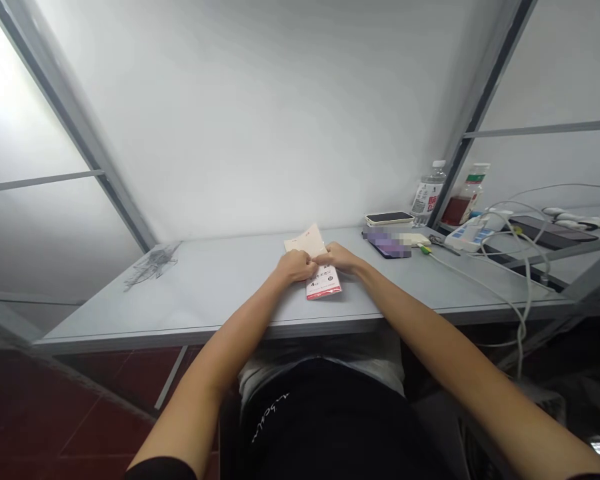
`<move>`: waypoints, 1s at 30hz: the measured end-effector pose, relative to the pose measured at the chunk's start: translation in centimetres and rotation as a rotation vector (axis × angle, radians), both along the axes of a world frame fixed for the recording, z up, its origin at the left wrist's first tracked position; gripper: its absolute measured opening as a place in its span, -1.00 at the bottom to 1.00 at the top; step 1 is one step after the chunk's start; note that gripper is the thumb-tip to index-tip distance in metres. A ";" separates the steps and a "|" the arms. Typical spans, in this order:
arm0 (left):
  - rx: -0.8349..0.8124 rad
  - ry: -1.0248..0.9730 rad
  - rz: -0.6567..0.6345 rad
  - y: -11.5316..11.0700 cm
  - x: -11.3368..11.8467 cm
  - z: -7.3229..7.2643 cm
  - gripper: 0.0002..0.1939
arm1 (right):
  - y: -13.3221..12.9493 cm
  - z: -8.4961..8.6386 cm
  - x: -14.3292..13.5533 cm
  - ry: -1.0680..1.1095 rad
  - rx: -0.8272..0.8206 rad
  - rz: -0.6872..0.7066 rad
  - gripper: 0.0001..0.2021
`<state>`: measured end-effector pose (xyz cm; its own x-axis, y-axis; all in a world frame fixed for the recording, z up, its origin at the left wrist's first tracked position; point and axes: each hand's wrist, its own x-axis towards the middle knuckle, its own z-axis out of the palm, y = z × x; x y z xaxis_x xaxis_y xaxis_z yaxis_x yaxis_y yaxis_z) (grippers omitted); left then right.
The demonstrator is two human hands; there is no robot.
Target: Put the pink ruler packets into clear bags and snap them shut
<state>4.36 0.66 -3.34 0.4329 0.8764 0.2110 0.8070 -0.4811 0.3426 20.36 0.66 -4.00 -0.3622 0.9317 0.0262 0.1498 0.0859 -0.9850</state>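
Lt grey desk (pixel 230 273) by whitish wall (pixel 250 127), grey posts (pixel 77 120) ea. side, dk red floor (pixel 95 413) below.

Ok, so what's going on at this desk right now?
A person's left hand and right hand both grip a pale packet with a red lower edge, over the desk. I can't tell what's inside. Off to the right are a white-capped bottle and a power strip.

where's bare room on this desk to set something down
Free: the desk between the dark scribbly patch and left hand. Crowded: the right end, with phone, water bottle, power strip, white cables. The packet occupies the middle.
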 end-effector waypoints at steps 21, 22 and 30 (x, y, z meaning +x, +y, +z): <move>-0.253 -0.674 0.042 1.2 -1.9 1.3 -0.77 | 0.0 0.8 0.2 0.225 -0.004 -0.026 -0.73; -0.290 -0.699 0.013 1.2 -1.8 1.4 -0.80 | 0.0 0.8 0.2 0.224 -0.001 -0.027 -0.73; -0.381 -0.822 -0.004 1.1 -1.9 1.5 -0.73 | 0.3 0.9 0.1 0.143 0.026 -0.092 -0.74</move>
<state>2.45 1.79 -1.79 0.2768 0.9490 0.1512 0.2365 -0.2198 0.9465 20.45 0.91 -3.05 -0.2667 0.9590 0.0955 0.0165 0.1036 -0.9945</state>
